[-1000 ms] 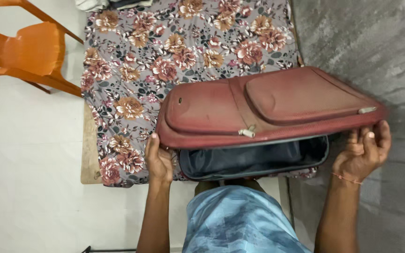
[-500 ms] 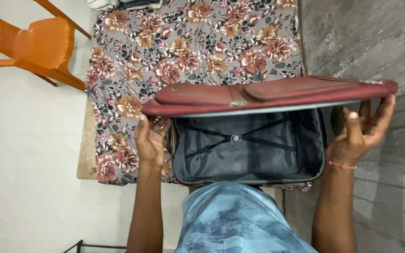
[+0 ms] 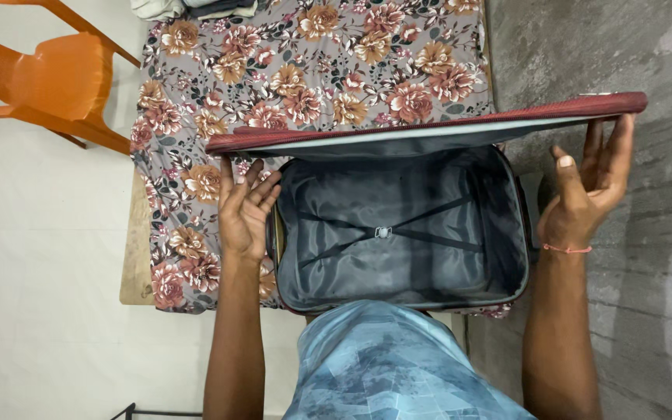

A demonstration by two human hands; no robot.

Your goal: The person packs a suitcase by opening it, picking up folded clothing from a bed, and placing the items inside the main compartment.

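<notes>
Both hands, left hand (image 3: 244, 208) at 9 o'clock, right hand (image 3: 587, 198) at 3, prop the maroon suitcase lid (image 3: 429, 128) with fingers wide (grey lining (image 3: 398, 233) exposed) on the floral bed (image 3: 305, 70).

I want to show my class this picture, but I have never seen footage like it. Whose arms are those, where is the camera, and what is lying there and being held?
The camera sits on a person's head and looks straight down, so the two bare arms are that person's own. A red suitcase lies open on a bed with a flowered sheet. Its lid is raised. The left hand and the right hand prop the lid from underneath at its two ends, fingers spread open. Inside you see grey lining and crossed straps with a buckle, and nothing packed. An orange chair stands to the left on the pale floor.
</notes>
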